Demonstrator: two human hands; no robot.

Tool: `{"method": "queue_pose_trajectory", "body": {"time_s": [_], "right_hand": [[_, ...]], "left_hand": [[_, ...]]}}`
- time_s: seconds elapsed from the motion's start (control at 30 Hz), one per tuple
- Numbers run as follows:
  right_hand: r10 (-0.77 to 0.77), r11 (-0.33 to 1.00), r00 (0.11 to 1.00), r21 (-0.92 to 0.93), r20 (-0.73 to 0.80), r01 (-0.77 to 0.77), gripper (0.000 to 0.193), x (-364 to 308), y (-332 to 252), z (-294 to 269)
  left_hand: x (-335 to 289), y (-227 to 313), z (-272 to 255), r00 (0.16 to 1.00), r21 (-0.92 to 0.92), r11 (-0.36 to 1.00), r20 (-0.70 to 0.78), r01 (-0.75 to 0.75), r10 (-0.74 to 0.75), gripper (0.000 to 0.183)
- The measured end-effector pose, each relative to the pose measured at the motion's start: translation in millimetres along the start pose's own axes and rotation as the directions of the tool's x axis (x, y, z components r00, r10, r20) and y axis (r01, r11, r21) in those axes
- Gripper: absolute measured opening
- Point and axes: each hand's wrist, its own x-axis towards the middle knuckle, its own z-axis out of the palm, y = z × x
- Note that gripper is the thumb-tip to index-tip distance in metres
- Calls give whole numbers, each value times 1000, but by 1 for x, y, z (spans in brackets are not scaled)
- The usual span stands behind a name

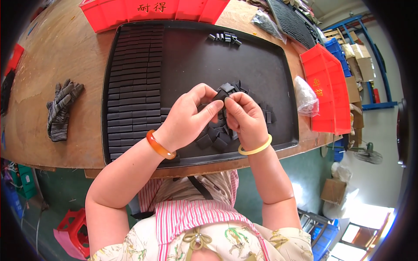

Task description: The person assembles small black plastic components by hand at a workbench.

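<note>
Between their fingertips, my left hand [190,114] and my right hand [247,119] pinch a small flat black piece [221,95] above a black tray [191,56]. Both hands are closed on it, and the fingers cover part of it. Below and around them lies a loose heap of similar black pieces [213,138], some showing beyond the fingertips. Along the tray's left side, more black pieces [135,87] lie in tight, even rows. A small cluster of short black tubes [225,38] rests near the tray's far edge.
A red bin [152,17] stands behind the tray, another red bin [326,87] at the right. Beside the latter lies a clear plastic bag [306,98]. A grey knit glove [63,108] is on the wooden table [35,139] at left. A red stool [74,232] stands below.
</note>
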Motion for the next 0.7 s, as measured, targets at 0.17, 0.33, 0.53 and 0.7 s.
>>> {"method": "queue_pose_trajectory", "body": {"time_s": [0.17, 0.33, 0.53, 0.7], "right_hand": [[-108, 964, 993, -250, -38, 95, 12, 0, -19, -10], [-60, 819, 994, -564, 96, 104, 14, -2, -21, -18], [-52, 993, 998, 102, -26, 54, 8, 2, -21, -23], [-105, 959, 977, 241, -187, 149, 14, 2, -9, -23]], "left_hand": [[-2, 9, 0, 861, 708, 564, 127, -426, 492, 46], [-4, 2, 1, 832, 821, 342, 258, -456, 491, 39], [-3, 3, -1, 895, 727, 573, 130, -379, 427, 26], [0, -1, -2, 922, 518, 789, 0, -331, 387, 19]]}}
